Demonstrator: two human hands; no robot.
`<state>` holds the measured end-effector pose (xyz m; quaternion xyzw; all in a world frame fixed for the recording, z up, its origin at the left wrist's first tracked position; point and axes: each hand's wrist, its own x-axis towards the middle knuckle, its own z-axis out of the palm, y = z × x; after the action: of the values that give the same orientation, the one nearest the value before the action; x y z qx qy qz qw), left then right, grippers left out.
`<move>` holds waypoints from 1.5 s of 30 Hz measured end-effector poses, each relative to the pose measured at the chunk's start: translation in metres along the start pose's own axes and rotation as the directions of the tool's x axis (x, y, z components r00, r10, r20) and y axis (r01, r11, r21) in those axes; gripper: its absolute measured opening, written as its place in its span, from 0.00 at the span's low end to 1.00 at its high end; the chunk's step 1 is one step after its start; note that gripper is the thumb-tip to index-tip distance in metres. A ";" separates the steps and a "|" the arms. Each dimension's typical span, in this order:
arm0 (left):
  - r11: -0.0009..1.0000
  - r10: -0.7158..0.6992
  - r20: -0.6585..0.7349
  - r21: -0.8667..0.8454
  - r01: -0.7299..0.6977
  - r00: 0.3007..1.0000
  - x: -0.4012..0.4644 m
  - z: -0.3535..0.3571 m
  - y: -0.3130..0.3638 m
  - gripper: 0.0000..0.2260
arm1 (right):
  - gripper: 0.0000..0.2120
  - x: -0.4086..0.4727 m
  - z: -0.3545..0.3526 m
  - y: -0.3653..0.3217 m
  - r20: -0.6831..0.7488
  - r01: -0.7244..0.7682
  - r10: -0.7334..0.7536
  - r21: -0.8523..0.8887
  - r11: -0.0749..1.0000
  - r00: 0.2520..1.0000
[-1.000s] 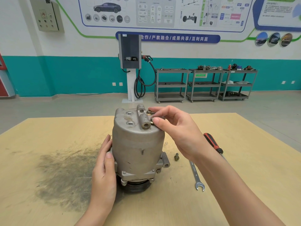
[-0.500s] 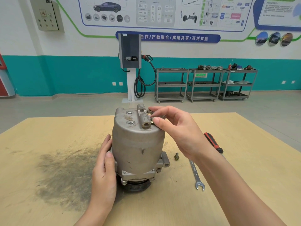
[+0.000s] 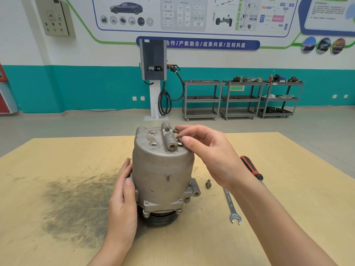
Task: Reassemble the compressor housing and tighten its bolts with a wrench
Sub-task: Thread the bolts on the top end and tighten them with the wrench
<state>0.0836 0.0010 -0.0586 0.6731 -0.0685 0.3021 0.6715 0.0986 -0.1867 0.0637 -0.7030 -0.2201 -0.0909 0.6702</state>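
A grey metal compressor (image 3: 163,173) stands upright on its black pulley in the middle of the wooden table (image 3: 288,189). My left hand (image 3: 123,198) rests flat against its left side. My right hand (image 3: 207,150) is over the top cover, with thumb and fingers pinching a brass-coloured bolt (image 3: 180,142) seated beside the port block. A second bolt (image 3: 175,131) sits just behind it. A loose bolt (image 3: 208,183) lies on the table right of the housing. An open-ended wrench (image 3: 231,206) lies further right, partly under my forearm.
A screwdriver (image 3: 250,167) with a red and black handle lies right of the wrench. A dark greasy smear (image 3: 76,204) covers the table's left part. Beyond the table stand a charging post (image 3: 153,77) and three grey trolleys (image 3: 240,98) by the wall.
My right fingers have shifted slightly on the bolt atop the cover. The compressor and my left hand have stayed put.
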 end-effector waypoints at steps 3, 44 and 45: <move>1.000 0.002 -0.006 -0.002 -0.002 1.000 0.000 0.000 0.000 0.16 | 0.06 0.000 0.002 0.001 -0.016 0.007 -0.007 0.006 1.000 1.000; 1.000 0.003 0.007 -0.006 -0.003 1.000 0.002 -0.003 -0.007 0.19 | 0.05 0.000 0.004 0.006 -0.039 -0.004 0.005 0.020 1.000 0.999; 1.000 -0.001 0.009 -0.007 0.001 1.000 0.002 -0.003 -0.007 0.19 | 0.05 0.000 0.005 0.006 -0.038 -0.004 0.004 0.021 1.000 0.999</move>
<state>0.0874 0.0051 -0.0640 0.6720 -0.0724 0.2985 0.6738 0.0999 -0.1820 0.0581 -0.6944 -0.2068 -0.1006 0.6819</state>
